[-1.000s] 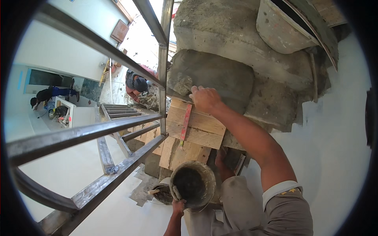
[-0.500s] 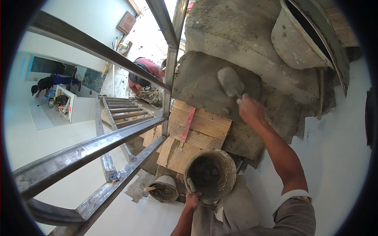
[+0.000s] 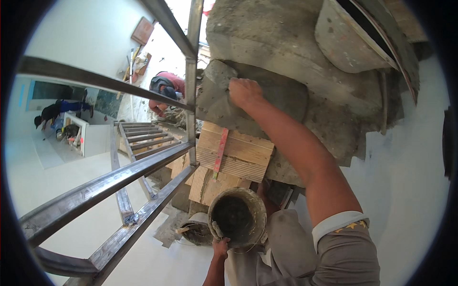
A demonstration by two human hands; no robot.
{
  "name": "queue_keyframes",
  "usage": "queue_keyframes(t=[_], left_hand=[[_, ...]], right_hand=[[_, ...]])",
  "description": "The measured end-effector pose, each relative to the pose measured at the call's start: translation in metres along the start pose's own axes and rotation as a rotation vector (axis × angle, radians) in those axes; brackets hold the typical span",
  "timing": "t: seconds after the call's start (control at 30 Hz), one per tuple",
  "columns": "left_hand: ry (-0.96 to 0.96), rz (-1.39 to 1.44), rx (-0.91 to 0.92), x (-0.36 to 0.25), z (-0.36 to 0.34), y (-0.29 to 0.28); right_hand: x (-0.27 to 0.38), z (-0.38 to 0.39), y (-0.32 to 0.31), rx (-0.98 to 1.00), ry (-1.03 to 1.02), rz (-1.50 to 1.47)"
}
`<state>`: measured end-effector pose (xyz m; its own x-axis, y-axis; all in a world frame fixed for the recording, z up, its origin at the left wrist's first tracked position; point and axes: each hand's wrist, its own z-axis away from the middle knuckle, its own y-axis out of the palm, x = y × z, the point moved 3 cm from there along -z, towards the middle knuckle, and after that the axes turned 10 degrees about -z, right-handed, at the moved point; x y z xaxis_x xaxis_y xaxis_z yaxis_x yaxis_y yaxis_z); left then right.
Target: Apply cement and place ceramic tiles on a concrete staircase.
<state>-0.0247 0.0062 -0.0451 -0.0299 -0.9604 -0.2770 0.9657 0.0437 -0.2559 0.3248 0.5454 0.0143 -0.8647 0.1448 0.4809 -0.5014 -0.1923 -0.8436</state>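
My right hand [image 3: 244,93] is closed round the handle of a trowel [image 3: 220,75]. Its grey, mortar-coated blade lies at the far left part of a patch of wet mortar [image 3: 281,93] on a step. Down near my legs, my left hand [image 3: 220,248] grips the near rim of a mortar-crusted bucket [image 3: 261,217]. The bucket is tilted so I see into its dark inside, with some grey mix at the bottom. Just beyond it lie wood-look tiles [image 3: 238,155], with a red level-like bar [image 3: 221,151] across them.
A metal railing [image 3: 105,190] runs along my left. Beside the bucket stands a smaller pail [image 3: 198,231] with a wooden-handled tool. A large basin [image 3: 350,35] rests on the upper step. One co-worker [image 3: 167,90] bends low beyond the railing; another [image 3: 52,112] is farther left.
My right hand has swept the trowel left across the mortar patch. My left hand still holds the bucket, which has shifted slightly left in view. The whole view has moved a little.
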Motion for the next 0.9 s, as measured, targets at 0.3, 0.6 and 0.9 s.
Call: queue_keyframes(t=[0.3,0.6,0.9], left_hand=[[0.018,-0.103,0.127,0.008,-0.004,-0.01],[0.141,-0.105,0.153,-0.005,-0.01,-0.019],[0.095,-0.069,0.102,0.0,-0.018,-0.038]], right_hand=[[-0.058,0.046,-0.067,0.196,0.327,0.043],[-0.17,0.121,-0.14,0.398,0.4,0.244],[-0.238,0.212,-0.091,0.071,0.495,-0.071]])
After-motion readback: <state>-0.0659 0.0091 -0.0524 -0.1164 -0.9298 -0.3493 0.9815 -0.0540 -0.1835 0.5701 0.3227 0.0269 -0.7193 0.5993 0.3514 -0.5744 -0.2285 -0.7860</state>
